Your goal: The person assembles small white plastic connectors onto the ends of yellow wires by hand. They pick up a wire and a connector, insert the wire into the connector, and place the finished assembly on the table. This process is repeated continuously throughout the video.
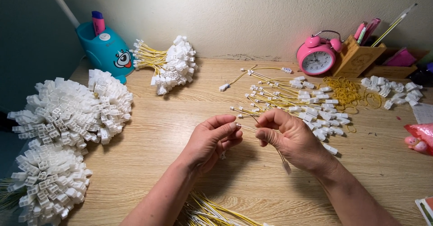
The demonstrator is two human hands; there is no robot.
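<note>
My left hand [212, 140] and my right hand [288, 136] meet over the middle of a wooden table [149, 131]. Between their fingertips they pinch a thin yellow and white wire [247, 127]. Its lower end hangs below my right hand with a small white connector [286, 166] on it. Just beyond my hands lies a loose pile of wires with white connectors [297, 102]. Another bundle of yellow and white wires [212, 212] lies at the near edge between my forearms.
Big bunches of finished white connectors [72, 108] lie at the left, a smaller bunch [171, 66] at the back. A teal pen holder [106, 48], pink alarm clock [316, 57], wooden pen box [358, 57], yellow rubber bands [345, 90] and loose white connectors [392, 90] stand behind.
</note>
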